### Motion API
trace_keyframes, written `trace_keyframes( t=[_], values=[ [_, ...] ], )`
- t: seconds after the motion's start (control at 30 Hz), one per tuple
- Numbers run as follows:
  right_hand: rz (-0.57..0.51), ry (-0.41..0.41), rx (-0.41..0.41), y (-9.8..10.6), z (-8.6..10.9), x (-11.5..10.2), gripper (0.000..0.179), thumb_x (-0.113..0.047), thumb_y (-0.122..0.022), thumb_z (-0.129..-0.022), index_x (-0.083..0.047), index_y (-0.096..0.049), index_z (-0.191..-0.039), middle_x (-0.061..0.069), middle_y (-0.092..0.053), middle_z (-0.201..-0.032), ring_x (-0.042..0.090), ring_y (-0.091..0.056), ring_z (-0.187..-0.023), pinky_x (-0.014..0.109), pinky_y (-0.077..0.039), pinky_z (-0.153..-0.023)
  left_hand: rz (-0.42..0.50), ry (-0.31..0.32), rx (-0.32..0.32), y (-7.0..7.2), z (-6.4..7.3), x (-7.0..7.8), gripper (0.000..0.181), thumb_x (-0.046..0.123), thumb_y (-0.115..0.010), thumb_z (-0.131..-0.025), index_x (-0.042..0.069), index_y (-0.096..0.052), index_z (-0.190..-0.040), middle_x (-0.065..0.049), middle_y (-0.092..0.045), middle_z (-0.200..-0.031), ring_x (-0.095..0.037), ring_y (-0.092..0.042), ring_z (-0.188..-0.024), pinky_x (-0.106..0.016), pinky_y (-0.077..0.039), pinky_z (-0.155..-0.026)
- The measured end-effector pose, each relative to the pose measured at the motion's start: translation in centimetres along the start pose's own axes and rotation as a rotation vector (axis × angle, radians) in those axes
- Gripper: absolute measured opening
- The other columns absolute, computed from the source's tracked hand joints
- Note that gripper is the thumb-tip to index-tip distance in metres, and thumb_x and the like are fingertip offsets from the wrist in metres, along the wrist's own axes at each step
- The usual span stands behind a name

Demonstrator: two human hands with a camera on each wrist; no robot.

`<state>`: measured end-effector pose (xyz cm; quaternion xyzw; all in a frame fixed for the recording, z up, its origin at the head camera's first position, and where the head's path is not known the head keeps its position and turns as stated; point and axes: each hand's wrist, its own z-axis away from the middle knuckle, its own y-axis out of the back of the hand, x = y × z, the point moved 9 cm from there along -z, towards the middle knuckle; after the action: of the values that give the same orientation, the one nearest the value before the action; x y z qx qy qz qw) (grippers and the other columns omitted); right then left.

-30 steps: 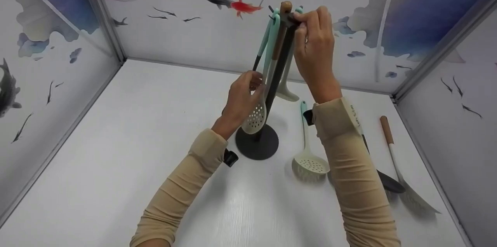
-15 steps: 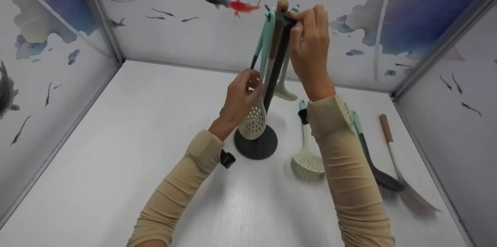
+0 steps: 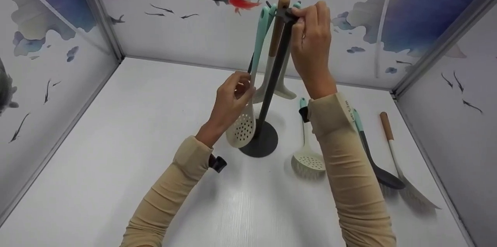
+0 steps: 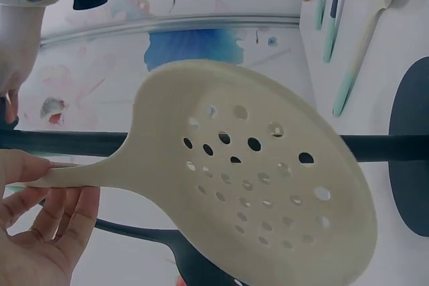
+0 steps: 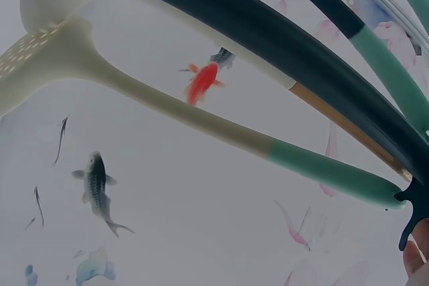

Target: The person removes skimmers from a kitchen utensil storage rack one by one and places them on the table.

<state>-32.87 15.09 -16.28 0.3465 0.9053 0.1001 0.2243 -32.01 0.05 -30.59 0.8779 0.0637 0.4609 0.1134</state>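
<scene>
My left hand [image 3: 229,97] pinches a pale slotted spoon [image 3: 242,132] by its thin neck, below the teal handle. In the left wrist view the perforated bowl of this slotted spoon [image 4: 167,112] fills the middle. Its handle top is beside the hooks of a black utensil stand [image 3: 275,68]; whether it still touches one I cannot tell. At the top of the stand, my right hand [image 3: 313,45] pinches a dark hook with thumb and fingers. Other utensils hang there: a wooden-handled one [image 3: 277,37], a pale teal-handled one [image 5: 221,132] and a dark teal-handled one [image 5: 382,65].
On the white table, right of the stand's round base [image 3: 268,150], lie a pale skimmer [image 3: 308,161], a black teal-handled spoon [image 3: 384,177] and a wooden-handled turner [image 3: 411,188]. Printed walls enclose the table at back and sides.
My left hand has moved left, carrying the slotted spoon; its handle top has shifted left from the hooks and its bowl away from the pole. My right hand stays at the stand's top.
</scene>
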Motion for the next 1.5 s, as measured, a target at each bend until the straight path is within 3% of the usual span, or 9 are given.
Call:
trace_keyframes(
  t=[0.2, 0.37, 0.5, 0.67, 0.87, 1.0, 1.17, 1.3, 1.5],
  values=[
    [0.001, -0.006, 0.004, 0.1, 0.0, 0.1, 0.026, -0.007, -0.037, -0.093, 0.003, -0.058, -0.104, 0.018, -0.044, -0.095, 0.023, -0.042, -0.090, 0.027, -0.036, -0.079, 0.020, 0.014, -0.001, 1.0, 0.8, 0.0, 0.021, 0.014, -0.059, -0.090, 0.006, -0.056, -0.109, -0.007, -0.058, -0.096, -0.015, -0.059, -0.084, -0.028, -0.051, -0.076],
    [0.006, -0.001, 0.009, 0.1, 0.0, 0.1, 0.026, -0.007, -0.037, -0.093, 0.003, -0.058, -0.104, 0.018, -0.044, -0.095, 0.024, -0.042, -0.090, 0.026, -0.037, -0.079, -0.011, 0.052, 0.019, 2.1, 1.7, -1.6, 0.021, 0.014, -0.060, -0.089, 0.008, -0.057, -0.110, -0.007, -0.059, -0.094, -0.016, -0.060, -0.085, -0.030, -0.050, -0.075],
    [0.003, 0.015, 0.019, 0.1, 0.0, 0.0, 0.027, -0.007, -0.037, -0.092, 0.004, -0.058, -0.104, 0.020, -0.045, -0.095, 0.024, -0.042, -0.090, 0.026, -0.038, -0.079, -0.022, 0.135, 0.068, 3.1, 2.3, -4.6, 0.022, 0.015, -0.059, -0.088, 0.007, -0.056, -0.108, -0.009, -0.059, -0.092, -0.018, -0.060, -0.084, -0.030, -0.051, -0.074],
    [0.004, 0.038, 0.024, 0.2, -0.1, 0.0, 0.028, -0.007, -0.036, -0.092, 0.006, -0.058, -0.103, 0.022, -0.045, -0.094, 0.026, -0.041, -0.089, 0.025, -0.036, -0.079, -0.003, 0.298, 0.120, 4.1, 3.0, -9.5, 0.023, 0.017, -0.058, -0.087, 0.008, -0.054, -0.108, -0.010, -0.061, -0.092, -0.024, -0.063, -0.083, -0.029, -0.053, -0.070],
    [-0.006, 0.023, 0.031, 0.1, 0.1, 0.1, 0.027, -0.007, -0.037, -0.092, 0.005, -0.058, -0.103, 0.020, -0.045, -0.095, 0.024, -0.042, -0.090, 0.026, -0.038, -0.079, -0.063, 0.464, 0.105, 4.0, 4.1, -14.7, 0.022, 0.015, -0.056, -0.089, 0.007, -0.051, -0.109, -0.017, -0.066, -0.094, -0.027, -0.065, -0.082, -0.032, -0.051, -0.073],
    [-0.011, 0.015, 0.032, 0.0, 0.1, 0.0, 0.026, -0.007, -0.037, -0.092, 0.003, -0.059, -0.103, 0.018, -0.045, -0.096, 0.024, -0.042, -0.091, 0.027, -0.038, -0.080, -0.135, 0.559, 0.063, 3.5, 4.7, -17.5, 0.023, 0.014, -0.054, -0.090, 0.005, -0.051, -0.111, -0.018, -0.066, -0.098, -0.027, -0.065, -0.088, -0.036, -0.051, -0.078],
    [-0.013, 0.015, 0.032, 0.0, 0.0, 0.0, 0.026, -0.008, -0.038, -0.092, 0.003, -0.059, -0.103, 0.018, -0.044, -0.095, 0.024, -0.042, -0.091, 0.027, -0.037, -0.079, -0.213, 0.689, -0.060, 2.6, 5.5, -19.9, 0.028, 0.011, -0.050, -0.092, 0.003, -0.046, -0.119, -0.018, -0.060, -0.110, -0.028, -0.061, -0.099, -0.040, -0.049, -0.086],
    [-0.015, 0.008, 0.033, 0.0, 0.0, 0.0, 0.027, -0.007, -0.038, -0.092, 0.002, -0.059, -0.105, 0.018, -0.044, -0.095, 0.024, -0.041, -0.091, 0.028, -0.036, -0.079, -0.234, 0.782, -0.167, 1.9, 6.1, -21.0, 0.034, 0.008, -0.048, -0.093, 0.005, -0.041, -0.126, -0.018, -0.056, -0.118, -0.029, -0.058, -0.105, -0.042, -0.047, -0.091],
    [-0.006, 0.014, 0.043, 0.1, 0.0, 0.1, 0.026, -0.007, -0.039, -0.092, 0.002, -0.059, -0.105, 0.018, -0.045, -0.095, 0.025, -0.042, -0.092, 0.028, -0.036, -0.080, -0.236, 0.855, -0.289, 1.3, 6.5, -21.7, 0.047, 0.009, -0.046, -0.094, 0.008, -0.032, -0.139, -0.020, -0.049, -0.131, -0.032, -0.053, -0.117, -0.044, -0.043, -0.097]
  ],
)
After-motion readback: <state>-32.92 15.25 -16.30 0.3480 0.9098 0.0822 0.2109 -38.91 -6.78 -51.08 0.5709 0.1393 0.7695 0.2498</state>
